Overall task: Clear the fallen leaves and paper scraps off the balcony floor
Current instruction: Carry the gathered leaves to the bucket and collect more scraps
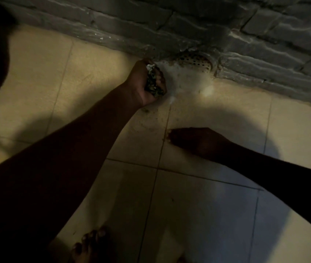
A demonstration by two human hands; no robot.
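The pale tiled floor (217, 215) fills most of the view, and a dark brick wall (169, 25) runs along its far edge from ten o'clock round to three o'clock. The left hand (141, 82) reaches out toward twelve o'clock, its fingers curled tight round a bundle of leaves and paper scraps (153, 82), low over the tiles and close to the wall. The right hand (196, 141) lies in shadow at about three o'clock of centre, fingers stretched out and seemingly holding nothing; whether it touches the tile I cannot tell. A round drain (195, 60) sits at the foot of the wall, at two o'clock of the left hand, with a whitish patch (181, 78) between them. Small crumbs (147, 111) lie at six o'clock of that hand. The gathering looks well along. To finish it cleanly, the fist should stay closed so nothing drops toward the drain, while the free hand sweeps the crumbs into one heap away from the grate before pinching them up.
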